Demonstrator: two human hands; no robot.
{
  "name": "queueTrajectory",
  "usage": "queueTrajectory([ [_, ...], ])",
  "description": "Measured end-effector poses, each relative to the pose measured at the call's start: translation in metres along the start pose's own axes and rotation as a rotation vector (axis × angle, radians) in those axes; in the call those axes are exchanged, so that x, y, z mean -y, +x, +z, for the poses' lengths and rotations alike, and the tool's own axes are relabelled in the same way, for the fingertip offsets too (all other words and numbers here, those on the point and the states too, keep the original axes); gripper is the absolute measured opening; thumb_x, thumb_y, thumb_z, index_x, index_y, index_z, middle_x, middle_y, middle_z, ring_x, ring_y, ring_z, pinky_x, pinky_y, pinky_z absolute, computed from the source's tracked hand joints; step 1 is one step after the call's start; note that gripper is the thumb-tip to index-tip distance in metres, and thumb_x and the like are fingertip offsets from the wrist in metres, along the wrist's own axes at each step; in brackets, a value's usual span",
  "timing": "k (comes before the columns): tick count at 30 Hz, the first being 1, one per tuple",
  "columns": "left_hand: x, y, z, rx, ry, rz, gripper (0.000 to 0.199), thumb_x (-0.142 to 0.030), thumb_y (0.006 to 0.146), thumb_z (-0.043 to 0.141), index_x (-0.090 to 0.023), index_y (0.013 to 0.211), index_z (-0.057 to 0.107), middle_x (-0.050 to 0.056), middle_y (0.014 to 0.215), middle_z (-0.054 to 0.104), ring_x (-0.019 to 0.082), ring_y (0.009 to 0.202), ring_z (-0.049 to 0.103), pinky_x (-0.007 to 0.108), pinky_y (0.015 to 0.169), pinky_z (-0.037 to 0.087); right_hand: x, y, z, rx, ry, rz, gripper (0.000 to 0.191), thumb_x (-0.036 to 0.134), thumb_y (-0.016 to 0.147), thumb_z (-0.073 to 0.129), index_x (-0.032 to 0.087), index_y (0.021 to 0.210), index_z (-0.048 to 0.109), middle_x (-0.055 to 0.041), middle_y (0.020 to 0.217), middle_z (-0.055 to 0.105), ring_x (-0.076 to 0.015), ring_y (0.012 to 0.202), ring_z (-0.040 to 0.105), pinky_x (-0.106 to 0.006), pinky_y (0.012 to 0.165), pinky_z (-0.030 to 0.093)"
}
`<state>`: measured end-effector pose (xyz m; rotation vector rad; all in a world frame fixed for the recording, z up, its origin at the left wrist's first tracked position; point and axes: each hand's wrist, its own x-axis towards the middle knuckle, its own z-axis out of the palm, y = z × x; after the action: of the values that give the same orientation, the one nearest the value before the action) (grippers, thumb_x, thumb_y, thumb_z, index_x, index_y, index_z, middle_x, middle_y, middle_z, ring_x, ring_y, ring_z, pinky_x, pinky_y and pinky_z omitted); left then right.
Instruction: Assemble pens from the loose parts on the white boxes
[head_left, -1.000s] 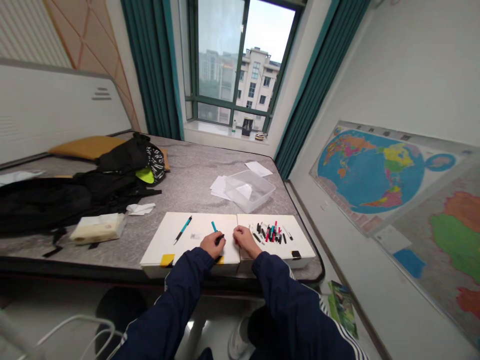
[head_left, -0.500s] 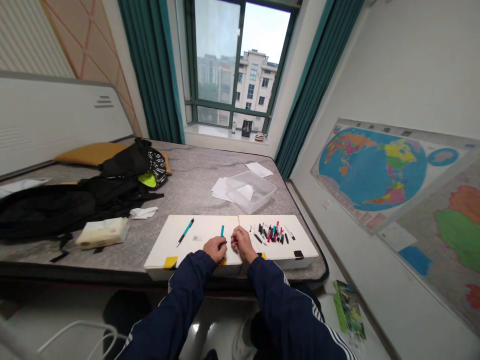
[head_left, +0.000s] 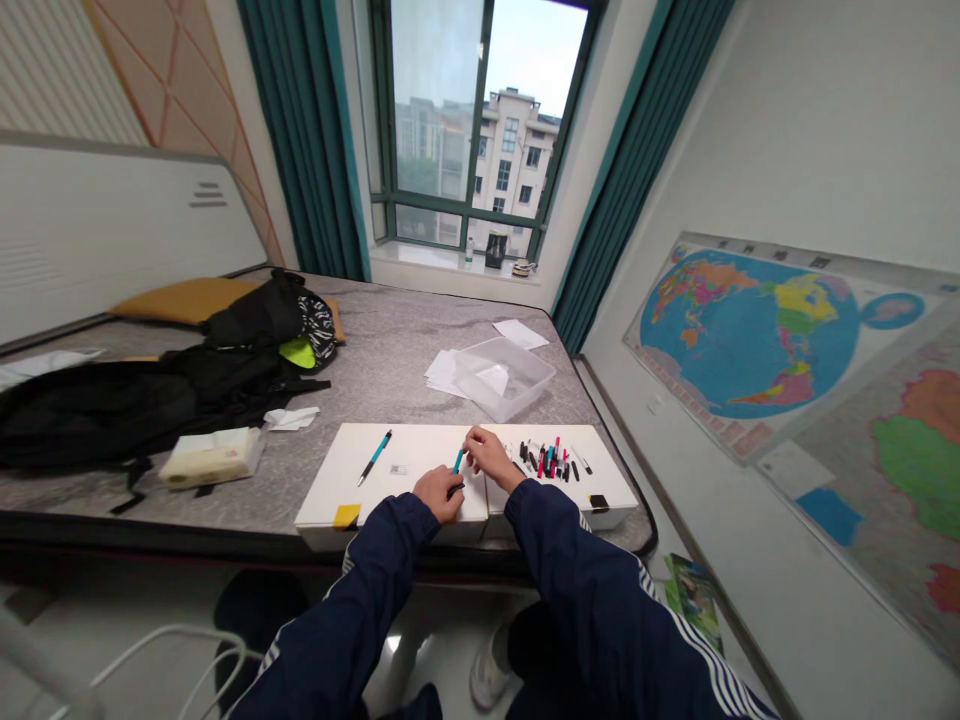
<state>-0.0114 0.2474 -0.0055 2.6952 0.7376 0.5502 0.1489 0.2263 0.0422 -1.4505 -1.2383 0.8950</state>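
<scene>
My left hand (head_left: 440,493) is closed around a teal and black pen (head_left: 458,461), its teal barrel pointing up and away from me. A dark part sticks out near the thumb. My right hand (head_left: 489,456) is pinched at the barrel's upper end; whatever lies between its fingertips is too small to make out. Both hands are over two white boxes (head_left: 322,500) set side by side. To the left lies a whole teal and black pen (head_left: 375,457). On the right box is a scatter of pen parts (head_left: 551,460), black, red, white and teal.
Behind the boxes stand a clear plastic tub (head_left: 517,385) and white papers (head_left: 442,372). To the left are a tissue pack (head_left: 212,457), a crumpled tissue (head_left: 291,418) and a black backpack (head_left: 150,400). The bed edge (head_left: 225,528) runs along the front.
My right hand has moved up and forward to the top of the teal barrel. The barrel now leans more to the right, and the view has shifted slightly.
</scene>
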Motion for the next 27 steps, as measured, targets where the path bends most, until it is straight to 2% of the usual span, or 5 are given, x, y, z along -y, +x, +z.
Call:
queueTrajectory([
  [6, -0.003, 0.000, -0.001, -0.003, 0.008, 0.002, 0.017, -0.024, 0.078, 0.046, -0.020, 0.068, 0.059, 0.005, 0.073, 0.056, 0.021, 0.079, 0.052, 0.032, 0.070, 0.038, 0.012, 0.001, -0.007, 0.140, -0.307, -0.035, 0.005, 0.017, 0.074, 0.047, 0.019, 0.070, 0.049, 0.0039, 0.060, 0.055, -0.0090, 0.049, 0.050, -0.017, 0.045, 0.034],
  [12, -0.004, 0.001, -0.002, -0.034, -0.004, -0.013, 0.018, -0.023, 0.079, 0.045, -0.018, 0.077, 0.062, 0.007, 0.081, 0.059, 0.021, 0.082, 0.054, 0.033, 0.075, 0.041, 0.033, -0.003, -0.011, 0.172, -0.681, -0.354, 0.012, 0.017, 0.079, 0.050, 0.017, 0.069, 0.055, 0.0015, 0.065, 0.056, -0.0115, 0.062, 0.045, -0.023, 0.061, 0.031],
  [18, -0.001, 0.002, 0.002, -0.035, 0.020, 0.015, 0.018, -0.024, 0.080, 0.045, -0.018, 0.079, 0.062, 0.007, 0.084, 0.060, 0.022, 0.083, 0.054, 0.035, 0.077, 0.043, 0.033, -0.009, -0.014, 0.132, -0.614, -0.411, 0.021, 0.027, 0.083, 0.057, 0.019, 0.064, 0.056, 0.0010, 0.061, 0.054, -0.0126, 0.059, 0.041, -0.024, 0.059, 0.027],
  [23, 0.001, 0.001, 0.006, -0.068, -0.010, -0.008, 0.020, -0.023, 0.080, 0.046, -0.018, 0.087, 0.064, 0.008, 0.087, 0.060, 0.023, 0.087, 0.056, 0.036, 0.080, 0.045, 0.019, -0.015, -0.009, 0.030, -0.518, -0.293, 0.034, 0.042, 0.082, 0.064, 0.019, 0.060, 0.053, 0.0032, 0.054, 0.050, -0.0113, 0.053, 0.039, -0.023, 0.056, 0.027],
  [27, 0.004, 0.002, 0.011, -0.136, -0.091, 0.000, 0.029, -0.020, 0.083, 0.044, -0.014, 0.104, 0.063, 0.011, 0.096, 0.061, 0.024, 0.095, 0.057, 0.038, 0.087, 0.046, 0.000, -0.028, 0.001, -0.014, -0.414, -0.228, 0.027, 0.044, 0.079, 0.067, 0.020, 0.073, 0.058, 0.0030, 0.063, 0.056, -0.0120, 0.058, 0.047, -0.022, 0.057, 0.033],
])
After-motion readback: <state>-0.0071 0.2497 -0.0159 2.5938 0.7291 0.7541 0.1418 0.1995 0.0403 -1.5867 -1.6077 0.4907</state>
